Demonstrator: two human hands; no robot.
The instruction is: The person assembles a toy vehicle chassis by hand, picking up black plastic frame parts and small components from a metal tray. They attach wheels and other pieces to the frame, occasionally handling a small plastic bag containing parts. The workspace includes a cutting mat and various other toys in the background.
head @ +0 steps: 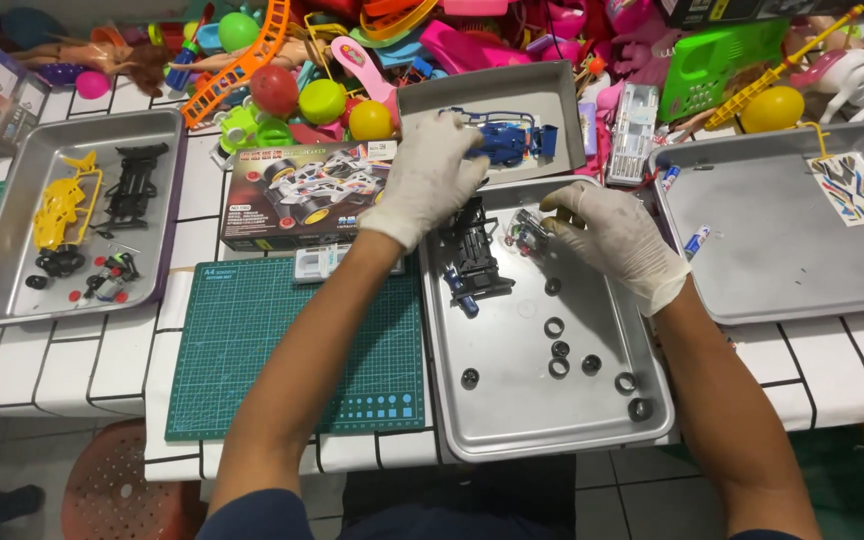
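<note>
Left of frame: metal tray [12,290] with a yellow body shell [64,205], a black frame [135,185] and small wheels, untouched. Next to it the green cutting mat [282,350] and the kit box [302,195] on the tabletop [72,370].

Centre: your left hand [427,175] is at the edge of the upper tray [422,105], fingers curled on the blue car body [507,140]; looks like a loose hold, can't tell if it's clamped. Below it, the black chassis [474,260] lies in the top left of the centre tray [512,420], loose black tyres [559,352] scattered lower right of it.

Your right hand [612,240] is just right of the chassis, fingers pinched together on a small clear motor-like part [530,235].

Read: you're mid-assembly, at the stage of fitting that small part to the chassis. Next move needs the chassis steadied, so free the left hand, then line the part up with its seat.

Right of frame: tray [752,290] with sticker sheet [852,188], idle.
</note>
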